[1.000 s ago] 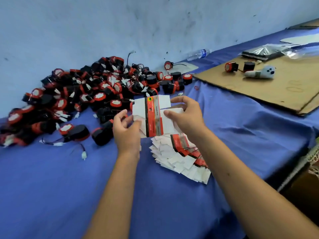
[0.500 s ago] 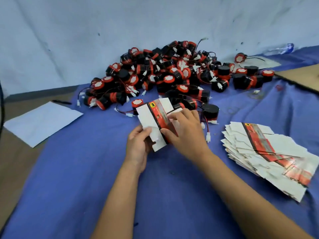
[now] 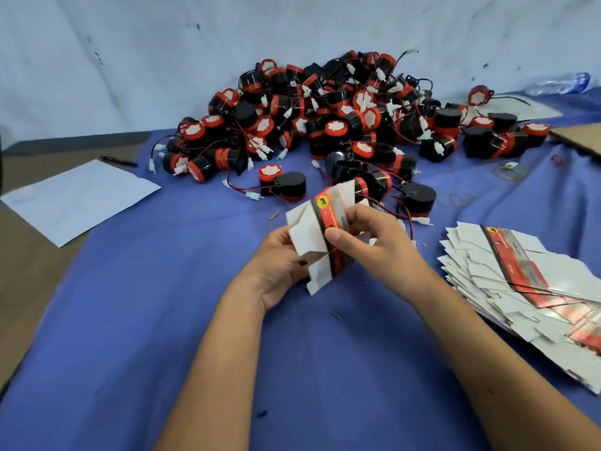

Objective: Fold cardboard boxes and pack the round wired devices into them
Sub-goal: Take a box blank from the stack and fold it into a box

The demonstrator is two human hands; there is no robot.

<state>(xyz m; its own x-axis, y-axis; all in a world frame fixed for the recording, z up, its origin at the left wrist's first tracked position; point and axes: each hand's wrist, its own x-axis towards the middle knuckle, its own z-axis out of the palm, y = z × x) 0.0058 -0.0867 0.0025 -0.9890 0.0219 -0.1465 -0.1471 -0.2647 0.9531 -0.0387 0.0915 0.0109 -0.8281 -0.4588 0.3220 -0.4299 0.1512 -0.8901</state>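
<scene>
I am seeing two bare forearms coming up from the bottom of the frame, no sleeves showing on either. The left hand [image 3: 281,266] and right hand [image 3: 379,244] are wearing no gloves, rings or watch that I can make out.

The box [image 3: 320,236], flat a second ago, now bulges part-open between both hands; the right hand [image 3: 374,242] has curled over its red band; the left hand [image 3: 279,268] grips its near white flap.

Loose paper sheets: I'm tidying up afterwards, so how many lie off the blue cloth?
1: a white paper sheet lies at far left, mostly on the brown surface, a pen just behind it. Others may be out of view.
</scene>
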